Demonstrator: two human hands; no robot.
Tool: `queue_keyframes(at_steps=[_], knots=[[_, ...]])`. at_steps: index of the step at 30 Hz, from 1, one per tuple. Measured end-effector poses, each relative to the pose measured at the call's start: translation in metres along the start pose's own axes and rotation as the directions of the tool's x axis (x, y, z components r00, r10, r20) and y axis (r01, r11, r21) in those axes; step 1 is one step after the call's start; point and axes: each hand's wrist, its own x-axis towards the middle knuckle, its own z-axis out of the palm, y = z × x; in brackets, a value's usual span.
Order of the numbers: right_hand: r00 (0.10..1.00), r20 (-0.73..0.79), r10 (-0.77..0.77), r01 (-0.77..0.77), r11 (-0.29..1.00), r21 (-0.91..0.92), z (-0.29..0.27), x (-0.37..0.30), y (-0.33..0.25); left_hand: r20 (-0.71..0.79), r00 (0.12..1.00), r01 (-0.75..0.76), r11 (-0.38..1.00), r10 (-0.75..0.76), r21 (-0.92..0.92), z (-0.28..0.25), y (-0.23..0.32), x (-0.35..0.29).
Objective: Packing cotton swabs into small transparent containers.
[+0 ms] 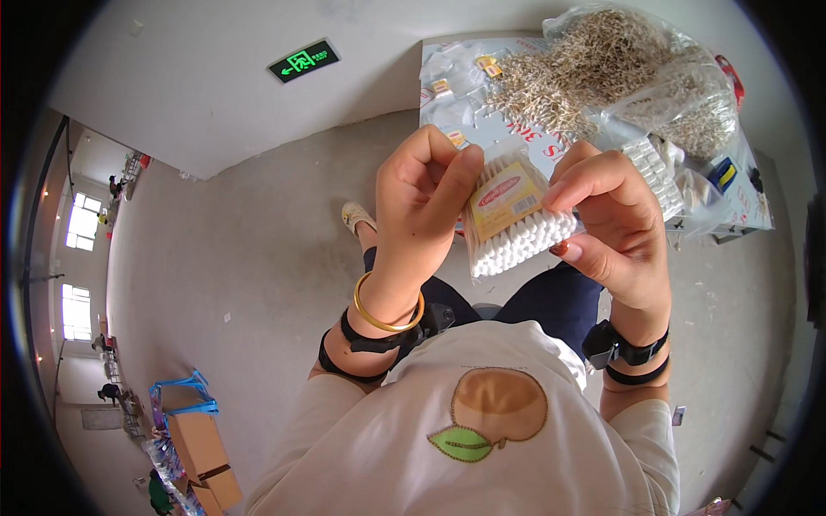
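Observation:
Both hands hold up a clear flat packet of cotton swabs [523, 245] above my lap, in front of the table. Its white tips line the near edge, and a yellow card label with a red oval shows through the plastic. My left hand [428, 185] pinches the packet's left side, thumb across the upper corner. At the right end, my right hand [615, 219] is closed on it, thumb and fingers at the near corner. Whether that end is sealed, I cannot tell. A gold bangle [385, 314] circles my left wrist, and dark straps sit on both forearms.
On the table [465, 112] lie a heap of loose swabs [538, 99], a big clear bag of swabs [615, 43], small labelled packets [441, 88] and rows of white-tipped swabs [650, 168]. A blue-and-yellow item [724, 175] lies at right. Cardboard boxes [198, 443] stand far left.

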Motion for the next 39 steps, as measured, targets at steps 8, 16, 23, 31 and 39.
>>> queue_keyframes(at_steps=[8,16,23,31,39], knots=[[1.0,-0.004,0.009,-0.009,1.0,-0.003,-0.001,-0.001,0.0,0.001,1.0,-0.001,1.0,0.001,-0.006,0.0,-0.002,0.0],[0.999,-0.032,0.023,-0.026,0.997,-0.072,0.002,0.001,0.0,-0.021,1.0,0.014,1.0,-0.014,0.005,0.0,-0.007,0.004],[0.994,-0.043,0.099,-0.108,0.916,-0.386,0.02,0.003,-0.001,-0.071,0.993,-0.092,0.992,0.099,0.091,-0.001,-0.02,0.006],[0.994,-0.043,0.1,-0.108,0.945,-0.309,0.023,0.004,0.0,-0.07,0.996,0.047,0.988,-0.057,-0.144,-0.001,-0.03,0.004],[0.986,0.071,-0.151,0.16,0.74,-0.654,0.017,0.01,-0.005,-0.024,0.999,0.043,0.984,-0.048,-0.174,0.0,-0.028,0.001]])
